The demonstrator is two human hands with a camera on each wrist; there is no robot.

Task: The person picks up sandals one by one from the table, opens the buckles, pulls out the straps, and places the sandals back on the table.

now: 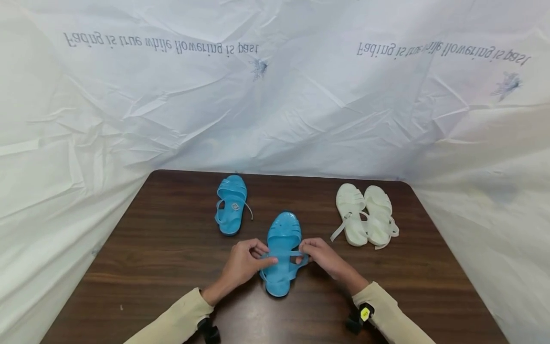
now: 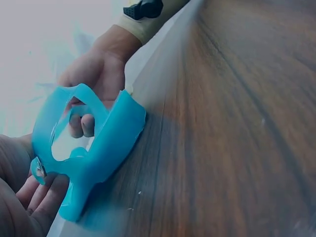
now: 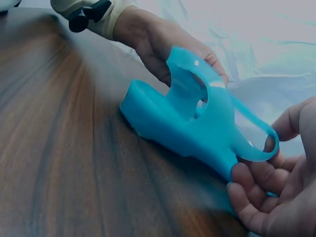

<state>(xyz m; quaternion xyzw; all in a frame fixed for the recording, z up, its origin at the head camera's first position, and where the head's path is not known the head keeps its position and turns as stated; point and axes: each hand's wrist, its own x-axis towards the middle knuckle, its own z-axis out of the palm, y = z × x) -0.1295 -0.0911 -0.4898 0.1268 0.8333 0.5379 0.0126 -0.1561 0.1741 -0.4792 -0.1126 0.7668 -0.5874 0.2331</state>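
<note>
A blue jelly sandal (image 1: 283, 227) lies upright on the table, toe pointing away from me, between both hands. My left hand (image 1: 244, 262) pinches its left side, thumb over the insole. A small metal buckle (image 2: 40, 168) shows beside the left fingers in the left wrist view. On the other side my right hand (image 1: 324, 258) pinches the sandal's thin ankle strap (image 3: 256, 122), which loops between thumb and fingers in the right wrist view. The strap runs across the sandal toward the left hand.
A second blue sandal (image 1: 232, 186) stands farther back on the left, its strap loose. Two white sandals (image 1: 350, 198) sit side by side at the back right, straps undone. The dark wooden table (image 1: 172, 258) ends at a white sheet (image 1: 275, 119) hanging behind it.
</note>
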